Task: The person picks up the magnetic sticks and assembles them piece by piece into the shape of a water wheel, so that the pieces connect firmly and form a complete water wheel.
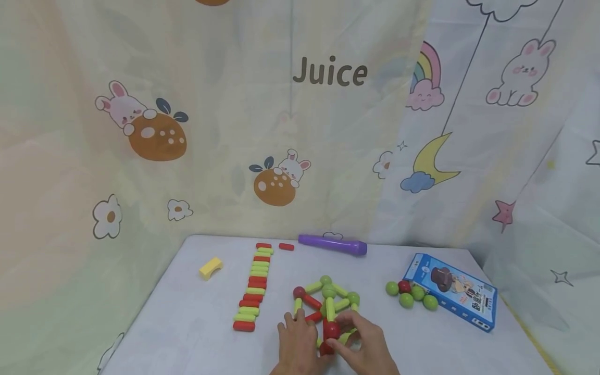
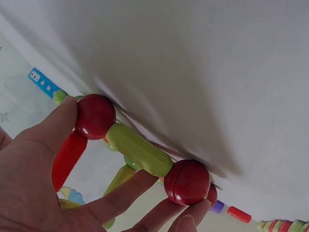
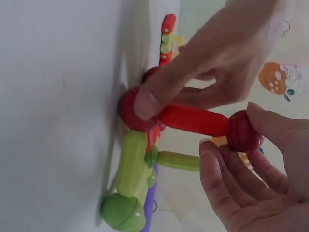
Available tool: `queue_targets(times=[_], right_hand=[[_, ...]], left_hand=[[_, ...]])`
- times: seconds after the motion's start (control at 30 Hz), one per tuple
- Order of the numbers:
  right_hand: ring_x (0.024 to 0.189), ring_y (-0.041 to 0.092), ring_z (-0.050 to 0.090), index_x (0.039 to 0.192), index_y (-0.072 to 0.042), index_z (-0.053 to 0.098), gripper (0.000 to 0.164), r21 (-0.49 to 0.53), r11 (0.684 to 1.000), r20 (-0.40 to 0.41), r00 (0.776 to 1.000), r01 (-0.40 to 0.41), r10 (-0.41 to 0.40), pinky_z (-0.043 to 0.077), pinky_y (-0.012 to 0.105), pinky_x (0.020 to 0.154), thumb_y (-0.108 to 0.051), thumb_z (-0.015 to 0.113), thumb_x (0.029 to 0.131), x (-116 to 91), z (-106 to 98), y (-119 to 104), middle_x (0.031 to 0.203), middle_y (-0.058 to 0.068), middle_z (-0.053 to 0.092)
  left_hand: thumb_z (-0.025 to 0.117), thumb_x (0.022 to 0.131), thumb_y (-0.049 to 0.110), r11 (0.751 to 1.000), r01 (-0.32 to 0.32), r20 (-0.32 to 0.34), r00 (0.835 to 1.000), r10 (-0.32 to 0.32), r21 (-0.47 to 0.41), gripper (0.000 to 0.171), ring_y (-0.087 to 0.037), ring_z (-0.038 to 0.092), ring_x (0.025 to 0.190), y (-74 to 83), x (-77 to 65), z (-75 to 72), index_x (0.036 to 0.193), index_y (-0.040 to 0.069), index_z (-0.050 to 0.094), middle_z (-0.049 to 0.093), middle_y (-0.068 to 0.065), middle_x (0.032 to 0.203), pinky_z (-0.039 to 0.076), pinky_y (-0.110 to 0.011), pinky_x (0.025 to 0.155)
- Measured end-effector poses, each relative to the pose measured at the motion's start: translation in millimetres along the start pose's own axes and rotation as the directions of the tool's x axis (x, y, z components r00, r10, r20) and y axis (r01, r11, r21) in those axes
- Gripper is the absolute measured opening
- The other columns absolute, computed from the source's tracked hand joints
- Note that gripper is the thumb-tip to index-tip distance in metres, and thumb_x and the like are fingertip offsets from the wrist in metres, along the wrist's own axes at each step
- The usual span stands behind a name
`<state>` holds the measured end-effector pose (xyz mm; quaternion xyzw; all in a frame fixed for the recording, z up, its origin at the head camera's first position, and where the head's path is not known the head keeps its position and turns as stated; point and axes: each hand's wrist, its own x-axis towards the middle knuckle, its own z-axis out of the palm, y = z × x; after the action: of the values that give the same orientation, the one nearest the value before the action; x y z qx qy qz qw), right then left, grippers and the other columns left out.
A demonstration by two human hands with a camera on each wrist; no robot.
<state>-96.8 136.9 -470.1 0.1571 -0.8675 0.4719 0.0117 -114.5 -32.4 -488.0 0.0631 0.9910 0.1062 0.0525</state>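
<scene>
A frame of green and red rods joined by balls [image 1: 329, 306] stands near the table's front edge. My left hand [image 1: 298, 336] holds its near left side. In the left wrist view the thumb presses one red ball [image 2: 96, 116], and the fingertips reach another red ball [image 2: 187, 182] across a green rod [image 2: 140, 149]. My right hand [image 1: 367, 345] pinches an upper red ball [image 3: 244, 131] between thumb and fingers. That ball sits at the top of an upright red rod [image 3: 195, 120], whose foot meets the low red ball [image 3: 133, 108] under my left thumb.
A row of red and green rods [image 1: 253, 289] lies left of the frame, with a yellow arched block [image 1: 211, 268] farther left. Behind lie a loose red rod [image 1: 286, 247] and a purple tube [image 1: 333, 245]. To the right, several balls [image 1: 406, 300] lie beside a blue box [image 1: 457, 291].
</scene>
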Motion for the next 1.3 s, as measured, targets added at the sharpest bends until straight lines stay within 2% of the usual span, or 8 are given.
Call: queue_targets(times=[0.37,0.47,0.53,0.63,0.73,0.87,1.0,1.3], right_hand=[[0.092,0.007,0.074,0.130,-0.008,0.059,0.056,0.010,1.000,-0.114,0.993,0.017,-0.016,0.063,0.034,0.082,-0.011,0.092,0.086,-10,10,9,0.105,0.000,0.080],[0.091,0.006,0.072,0.131,-0.007,0.059,0.058,0.021,0.999,-0.134,0.991,0.034,-0.031,0.064,0.034,0.081,-0.003,0.091,0.083,-12,7,12,0.104,0.000,0.080],[0.090,0.005,0.071,0.132,-0.006,0.059,0.060,0.033,0.999,-0.141,0.990,0.025,-0.020,0.064,0.034,0.079,-0.002,0.092,0.082,-14,4,15,0.104,0.000,0.079],[0.093,0.008,0.070,0.135,-0.006,0.060,0.064,0.009,0.999,-0.154,0.988,-0.031,0.032,0.062,0.032,0.079,-0.009,0.095,0.081,-16,0,19,0.105,-0.002,0.078],[0.096,0.012,0.066,0.135,-0.007,0.063,0.068,-0.067,0.991,-0.152,0.983,-0.117,0.106,0.059,0.027,0.079,-0.021,0.098,0.079,-17,-4,26,0.106,-0.005,0.072],[0.092,0.013,0.056,0.128,-0.011,0.069,0.060,-0.159,0.969,-0.071,0.981,-0.190,0.181,0.052,0.023,0.073,-0.032,0.098,0.080,-15,-8,38,0.105,-0.003,0.062],[0.087,0.011,0.051,0.121,-0.011,0.072,0.049,-0.159,0.971,0.048,0.981,-0.178,0.188,0.048,0.024,0.068,-0.036,0.093,0.085,-12,-8,48,0.103,-0.001,0.055],[0.087,0.008,0.052,0.112,-0.010,0.078,0.035,-0.125,0.988,0.130,0.986,-0.089,0.106,0.049,0.023,0.069,-0.032,0.091,0.088,-4,-4,56,0.105,-0.003,0.056]], left_hand=[[0.090,0.071,0.072,0.998,-0.063,-0.077,0.995,0.064,0.017,0.080,-0.033,0.052,0.093,0.8,-9.4,5.8,0.110,0.002,0.081,0.060,-0.018,0.114,0.058,-0.048,0.081],[0.089,0.074,0.070,0.993,-0.122,-0.032,0.992,0.122,0.002,0.074,-0.029,0.052,0.094,-6.8,-11.5,3.7,0.112,0.007,0.081,0.061,-0.014,0.115,0.056,-0.044,0.082],[0.088,0.080,0.064,0.984,-0.158,0.022,0.987,0.160,-0.080,0.064,-0.025,0.051,0.093,-18.8,-12.5,-0.7,0.115,0.012,0.080,0.061,-0.008,0.114,0.054,-0.040,0.079],[0.090,0.086,0.049,0.953,-0.135,0.083,0.983,0.162,-0.271,0.051,-0.019,0.055,0.100,-46.4,-13.9,-15.9,0.124,0.017,0.078,0.063,-0.001,0.119,0.058,-0.041,0.088],[0.092,0.087,0.034,0.925,-0.091,0.019,0.994,0.105,-0.370,0.044,-0.018,0.057,0.104,-82.2,-16.4,-32.1,0.124,0.017,0.076,0.065,0.000,0.121,0.060,-0.047,0.093],[0.096,0.081,0.020,0.963,-0.037,-0.108,0.994,0.009,-0.265,0.036,-0.018,0.055,0.095,-126.0,-16.1,-45.8,0.112,0.015,0.078,0.067,0.001,0.107,0.058,-0.042,0.084],[0.098,0.077,0.011,0.987,-0.006,-0.165,0.986,-0.021,-0.159,0.027,-0.016,0.053,0.083,-154.8,-14.9,-42.6,0.097,0.016,0.080,0.063,0.004,0.089,0.050,-0.037,0.073],[0.096,0.079,0.011,0.999,0.022,-0.131,0.991,-0.028,-0.043,0.024,-0.017,0.054,0.079,-163.9,-9.0,-30.1,0.099,0.010,0.084,0.066,0.001,0.084,0.048,-0.038,0.073]])
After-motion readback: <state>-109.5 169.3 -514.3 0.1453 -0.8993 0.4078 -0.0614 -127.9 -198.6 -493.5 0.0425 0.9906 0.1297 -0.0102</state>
